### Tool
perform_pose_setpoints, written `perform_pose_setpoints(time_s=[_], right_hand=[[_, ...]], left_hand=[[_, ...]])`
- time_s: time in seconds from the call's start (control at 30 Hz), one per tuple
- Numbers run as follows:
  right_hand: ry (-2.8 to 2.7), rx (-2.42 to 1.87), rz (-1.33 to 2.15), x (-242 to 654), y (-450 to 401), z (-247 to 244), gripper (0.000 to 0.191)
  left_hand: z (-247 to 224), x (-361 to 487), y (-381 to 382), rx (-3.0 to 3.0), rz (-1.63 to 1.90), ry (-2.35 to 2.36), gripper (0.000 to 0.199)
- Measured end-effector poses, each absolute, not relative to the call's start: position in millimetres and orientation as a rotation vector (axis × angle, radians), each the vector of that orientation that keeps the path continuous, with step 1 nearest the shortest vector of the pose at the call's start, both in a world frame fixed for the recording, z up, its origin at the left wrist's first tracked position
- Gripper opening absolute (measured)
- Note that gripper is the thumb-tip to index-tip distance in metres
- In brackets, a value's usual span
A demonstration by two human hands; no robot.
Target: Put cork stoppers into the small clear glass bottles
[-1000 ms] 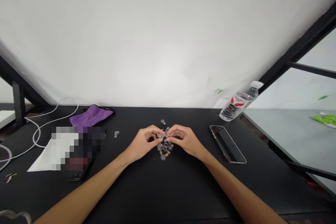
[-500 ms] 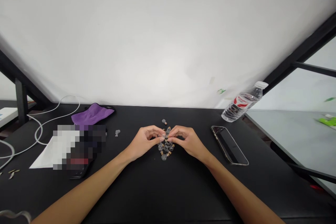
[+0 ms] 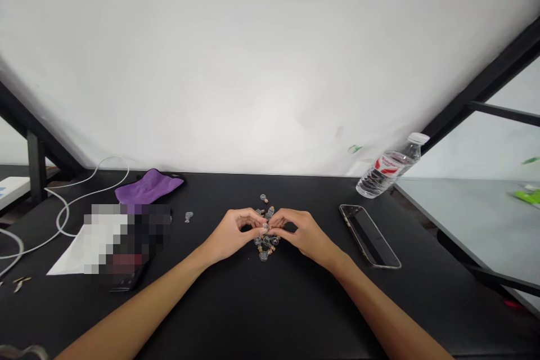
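Note:
My left hand [image 3: 234, 234] and my right hand [image 3: 304, 232] meet over a small pile of tiny glass bottles [image 3: 264, 256] with cork stoppers. Between the left thumb and fingertips is a tiny clear glass bottle [image 3: 265, 226]. The right thumb and fingers pinch at its other end; whether they grip its cork or its neck is hidden. Behind the hands lies one corked bottle [image 3: 264, 198] on its own. Further left, a clear glass piece [image 3: 188, 216], with no cork visible, rests on the black table [image 3: 236, 315].
To the right lie a phone [image 3: 370, 236] and a tilted water bottle [image 3: 388, 169]. At left are a purple cloth pouch [image 3: 149, 187], a white sheet [image 3: 71, 256], a blurred-out dark item, a looping white cable [image 3: 63, 214] and small metallic bits [image 3: 19, 282]. A pale wall [image 3: 270, 67] rises behind.
Both hands have moved slightly down and toward me, with fingertips still together on the tiny bottle. More of the pile's far side shows now. The view has tilted a little.

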State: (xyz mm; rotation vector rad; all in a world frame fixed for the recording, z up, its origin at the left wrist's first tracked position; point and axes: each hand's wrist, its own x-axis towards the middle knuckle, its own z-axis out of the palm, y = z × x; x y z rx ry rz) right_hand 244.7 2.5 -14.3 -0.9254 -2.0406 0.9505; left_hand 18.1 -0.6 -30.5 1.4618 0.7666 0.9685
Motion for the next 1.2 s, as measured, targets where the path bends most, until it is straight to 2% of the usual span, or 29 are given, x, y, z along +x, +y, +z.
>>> perform_pose_setpoints(time_s=[0.3, 0.53, 0.9, 1.2], right_hand=[[-1.909, -0.969, 0.849, 242, 2, -12, 0.023], [-1.839, -0.974, 1.057, 243, 5, -15, 0.021], [-1.653, -0.944, 1.356, 240, 8, -23, 0.031], [-1.777, -0.968, 1.216, 244, 8, -18, 0.028]], left_hand=[[-36, 18, 2, 1.305, 1.010, 0.727, 0.027], [-34, 19, 1, 1.243, 1.027, 0.736, 0.031], [-36, 19, 0, 1.352, 1.058, 0.691, 0.022], [-35, 18, 3, 1.374, 1.003, 0.764, 0.034]])
